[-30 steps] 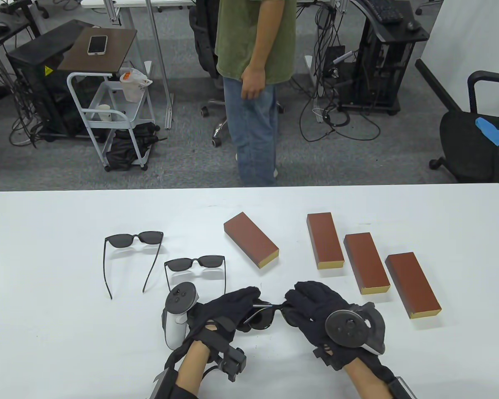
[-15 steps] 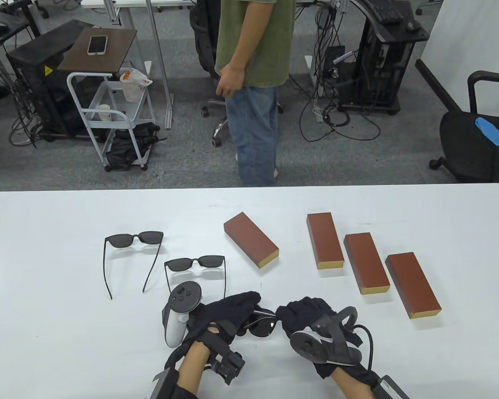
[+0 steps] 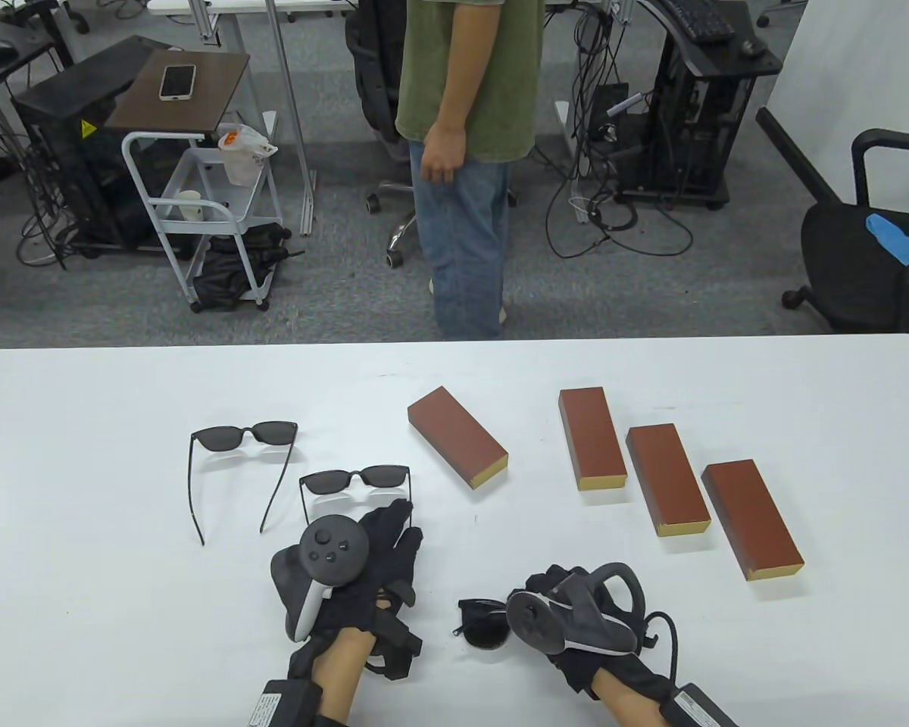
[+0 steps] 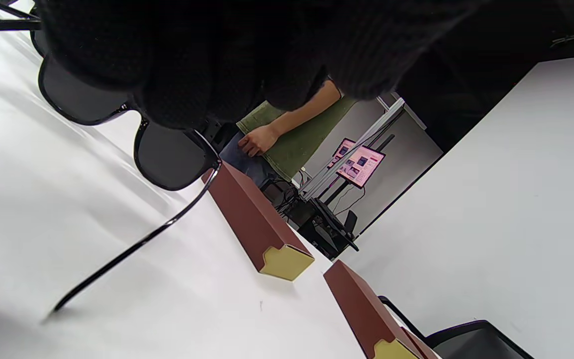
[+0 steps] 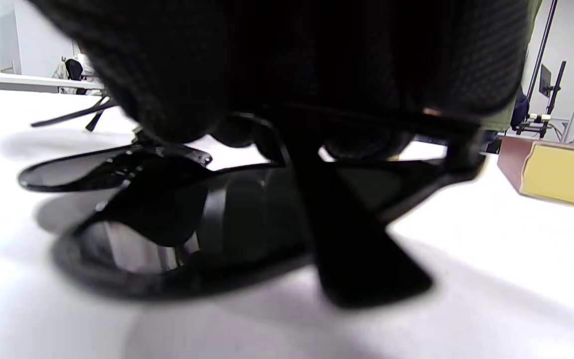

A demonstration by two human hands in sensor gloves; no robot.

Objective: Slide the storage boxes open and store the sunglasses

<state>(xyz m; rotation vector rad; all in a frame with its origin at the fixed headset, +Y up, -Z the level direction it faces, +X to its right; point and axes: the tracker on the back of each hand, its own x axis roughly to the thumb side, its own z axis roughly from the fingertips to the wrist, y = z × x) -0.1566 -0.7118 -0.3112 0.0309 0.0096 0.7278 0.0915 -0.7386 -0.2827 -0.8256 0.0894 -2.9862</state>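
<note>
Near the front edge of the smooth white table [image 3: 83, 621], the right hand [image 3: 576, 621] is closed around folded black plastic sunglasses [image 3: 483, 627]. They look light, thin and easy to scratch, so hold the frame. The left hand [image 3: 379, 560] lies flat, fingers apart. Four closed brown boxes [image 3: 458, 434] wait farther back. A person stands behind.

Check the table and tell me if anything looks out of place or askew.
One storage box lies angled and apart from the row of three boxes on the right. All four look shut. Otherwise nothing stands out.
</note>
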